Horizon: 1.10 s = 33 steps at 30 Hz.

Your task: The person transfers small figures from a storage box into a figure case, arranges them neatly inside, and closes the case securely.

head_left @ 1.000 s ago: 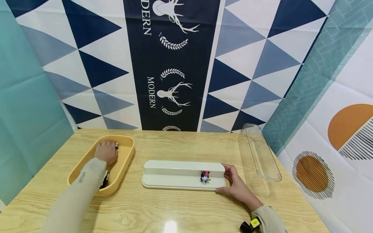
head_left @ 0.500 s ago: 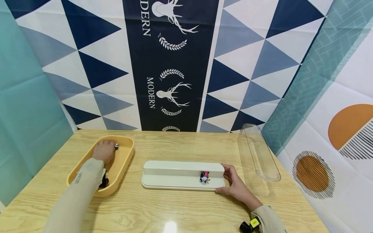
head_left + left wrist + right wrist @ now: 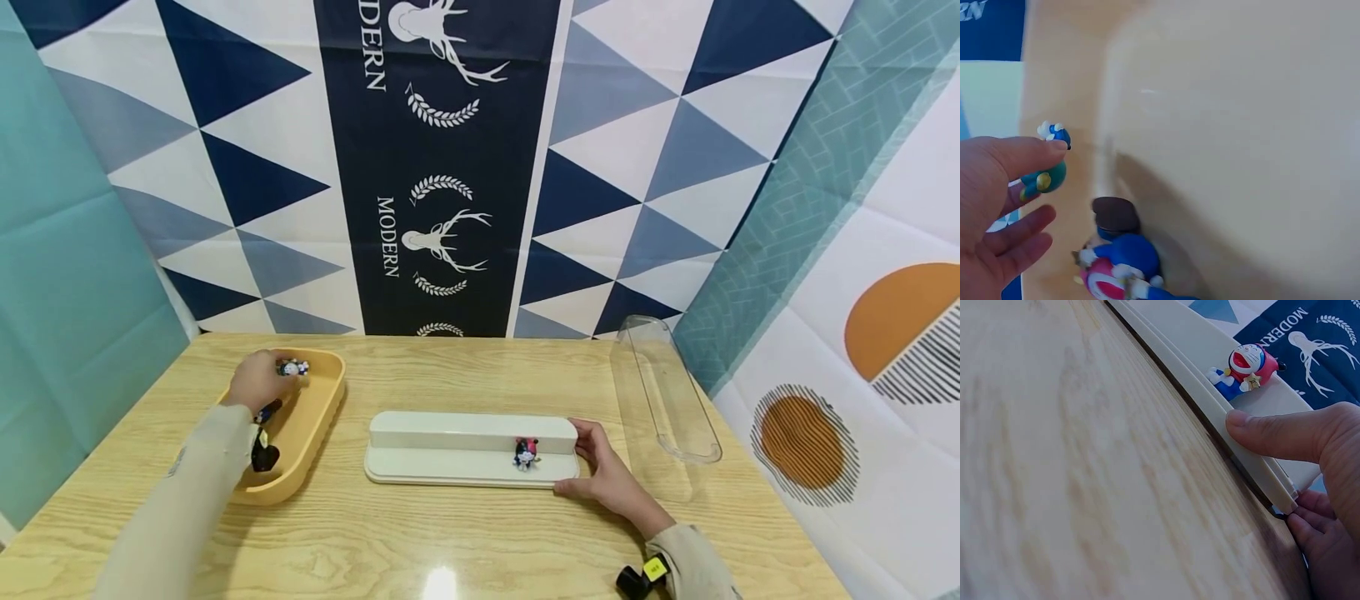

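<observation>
Head view, white stand (image 3: 450,468) crosswise, its figurine (image 3: 527,454) upright, facing viewer

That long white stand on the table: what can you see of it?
The white stand is long and smooth, looks like glossy plastic, and has rounded corners. A low, flat ledge runs along its front and a raised step along its back. It lies level on the wooden table. One small figurine is on the ledge, toward the right end, which the right hand grips.
</observation>
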Each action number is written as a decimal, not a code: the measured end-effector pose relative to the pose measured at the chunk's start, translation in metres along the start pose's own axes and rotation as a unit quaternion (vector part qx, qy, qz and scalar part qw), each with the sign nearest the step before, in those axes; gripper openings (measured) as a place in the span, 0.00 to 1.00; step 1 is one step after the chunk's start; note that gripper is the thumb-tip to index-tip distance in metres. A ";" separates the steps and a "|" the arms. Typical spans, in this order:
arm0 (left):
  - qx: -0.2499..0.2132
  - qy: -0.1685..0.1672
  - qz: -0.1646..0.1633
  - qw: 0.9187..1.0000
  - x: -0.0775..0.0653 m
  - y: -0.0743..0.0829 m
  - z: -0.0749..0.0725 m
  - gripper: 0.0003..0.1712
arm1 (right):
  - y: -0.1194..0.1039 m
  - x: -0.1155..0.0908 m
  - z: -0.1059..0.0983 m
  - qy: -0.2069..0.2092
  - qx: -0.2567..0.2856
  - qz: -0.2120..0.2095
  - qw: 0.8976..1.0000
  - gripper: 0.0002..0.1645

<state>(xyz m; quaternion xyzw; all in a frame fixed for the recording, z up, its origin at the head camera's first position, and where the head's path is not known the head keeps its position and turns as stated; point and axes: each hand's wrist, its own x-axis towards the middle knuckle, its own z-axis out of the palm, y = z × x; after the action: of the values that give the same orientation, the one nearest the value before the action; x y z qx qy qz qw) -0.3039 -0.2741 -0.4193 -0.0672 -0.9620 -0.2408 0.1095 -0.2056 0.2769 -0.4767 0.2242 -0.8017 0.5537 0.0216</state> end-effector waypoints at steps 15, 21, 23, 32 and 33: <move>-0.271 0.037 -0.051 0.961 -0.004 0.019 -0.022 0.27 | 0.000 0.001 -0.001 0.000 -0.007 -0.016 1.000 0.55; -0.322 0.010 -0.023 0.946 0.002 0.037 -0.024 0.27 | -0.002 0.001 -0.004 0.001 -0.010 -0.010 1.000 0.55; -0.323 -0.003 -0.012 0.946 0.004 0.045 -0.022 0.27 | -0.002 0.001 -0.004 0.003 -0.010 -0.011 1.000 0.55; -0.329 -0.031 -0.009 0.944 0.008 0.073 -0.013 0.28 | -0.002 0.000 -0.002 -0.005 0.002 -0.021 1.000 0.53; -0.332 -0.033 -0.009 0.943 0.009 0.075 -0.013 0.29 | -0.002 0.000 -0.002 -0.005 0.004 -0.022 1.000 0.53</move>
<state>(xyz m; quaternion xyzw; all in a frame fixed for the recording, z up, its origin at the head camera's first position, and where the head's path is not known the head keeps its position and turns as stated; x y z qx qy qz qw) -0.2963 -0.2140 -0.3728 -0.0993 -0.8313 -0.5448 0.0474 -0.2056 0.2776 -0.4741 0.2451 -0.7943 0.5551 0.0287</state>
